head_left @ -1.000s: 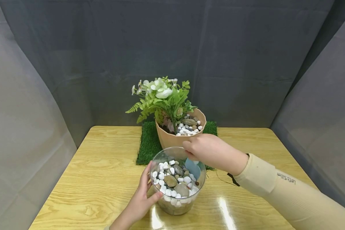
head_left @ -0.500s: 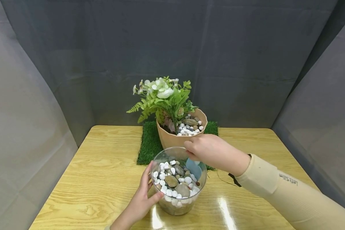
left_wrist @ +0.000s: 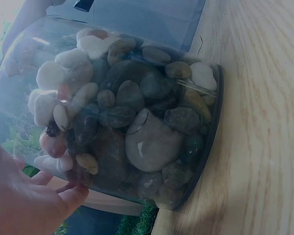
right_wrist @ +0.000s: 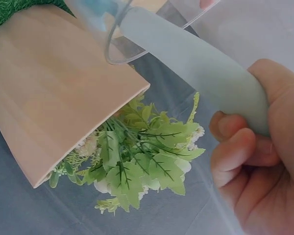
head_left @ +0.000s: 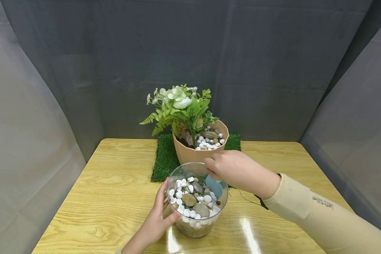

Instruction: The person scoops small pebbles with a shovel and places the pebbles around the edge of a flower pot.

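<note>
A clear round container (head_left: 195, 231) of white, grey and brown pebbles (head_left: 190, 201) stands on the table, nearest the person. My left hand (head_left: 155, 218) holds its left side, thumb near the front rim; in the left wrist view that hand (left_wrist: 36, 205) lies against the clear wall. With curled fingers my right hand (head_left: 233, 169) grips the pale handle (right_wrist: 206, 68) of a small trowel above the container's far right rim. The trowel's blue blade (head_left: 214, 187) is down inside, against the pebbles. The blade's tip is hard to make out.
Behind the container, a peach flowerpot (head_left: 190, 155) with green leaves, white flowers (head_left: 177, 98) and pebbles stands on an artificial grass mat (head_left: 163, 162). Grey cloth (head_left: 257, 70) surrounds the wooden table (head_left: 114, 197) at the back and sides.
My right hand and forearm have shifted slightly to the right and down, still gripping the trowel. The left hand keeps its hold on the container; the pebbles look the same.
</note>
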The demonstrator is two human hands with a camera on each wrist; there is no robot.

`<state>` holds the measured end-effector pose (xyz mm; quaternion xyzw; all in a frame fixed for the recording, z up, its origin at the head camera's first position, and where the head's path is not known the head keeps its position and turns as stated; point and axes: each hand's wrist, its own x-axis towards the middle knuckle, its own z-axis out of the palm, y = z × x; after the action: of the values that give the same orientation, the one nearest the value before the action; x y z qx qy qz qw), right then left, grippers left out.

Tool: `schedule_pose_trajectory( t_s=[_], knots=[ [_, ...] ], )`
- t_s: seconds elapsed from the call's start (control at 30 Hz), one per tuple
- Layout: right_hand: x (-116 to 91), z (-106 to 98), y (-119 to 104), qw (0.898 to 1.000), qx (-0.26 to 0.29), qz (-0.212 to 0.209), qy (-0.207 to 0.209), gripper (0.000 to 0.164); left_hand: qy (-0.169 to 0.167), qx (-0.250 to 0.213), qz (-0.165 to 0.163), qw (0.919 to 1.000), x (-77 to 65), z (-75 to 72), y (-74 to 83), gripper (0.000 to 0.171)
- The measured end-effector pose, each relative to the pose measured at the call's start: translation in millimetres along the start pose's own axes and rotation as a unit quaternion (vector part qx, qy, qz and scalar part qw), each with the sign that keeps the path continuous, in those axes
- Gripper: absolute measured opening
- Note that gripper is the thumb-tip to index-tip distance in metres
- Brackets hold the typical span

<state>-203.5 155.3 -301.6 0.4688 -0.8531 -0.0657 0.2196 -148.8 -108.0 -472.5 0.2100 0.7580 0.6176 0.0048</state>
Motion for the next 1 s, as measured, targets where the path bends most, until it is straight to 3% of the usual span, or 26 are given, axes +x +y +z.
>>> schedule_pose_trajectory(
  t_s=[0.4,0.67,1.0],
  knots=[
    [-6.3,-25.4,-3.4,0.999,0.017,0.042,-0.007,0.028,0.000,-0.003,-0.001,1.0000,-0.1,0.2,-0.1,0.100],
    [-6.8,-27.1,3.5,0.998,0.052,0.043,-0.013,0.030,-0.001,-0.004,-0.001,1.0000,0.2,0.3,-0.4,0.100],
    [3.7,-25.3,9.2,0.987,0.103,0.094,-0.075,0.034,0.000,-0.008,0.004,1.0000,0.3,0.6,-1.4,0.100]
  ],
)
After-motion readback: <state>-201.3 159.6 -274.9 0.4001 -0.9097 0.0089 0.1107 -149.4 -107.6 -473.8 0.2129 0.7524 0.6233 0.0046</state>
